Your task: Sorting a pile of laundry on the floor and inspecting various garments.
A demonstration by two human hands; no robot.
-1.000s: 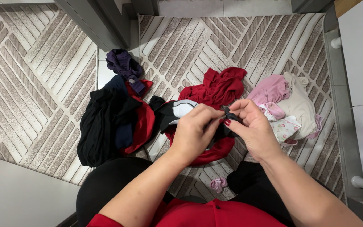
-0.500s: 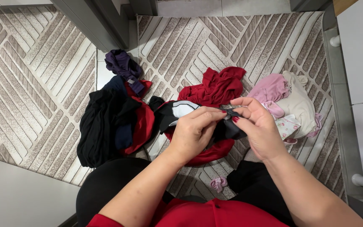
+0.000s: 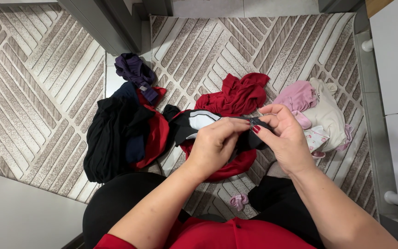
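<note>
Head view: I see my left hand (image 3: 215, 145) and my right hand (image 3: 285, 138) raised together above the patterned rug (image 3: 47, 83); both sets of fingers are curled closed, pinching a small black garment (image 3: 249, 138) between thumb and fingertips; the garment spans the gap between the two hands and hangs just above a red garment (image 3: 238, 94) lying on the rug. Left of the hands lies a black and red clothes pile (image 3: 123, 131); a purple garment (image 3: 134, 69) sits at its far end. Right of the hands lies a pink and cream clothes pile (image 3: 318, 108). A small pink item (image 3: 239, 201) rests on the rug between my knees.
</note>
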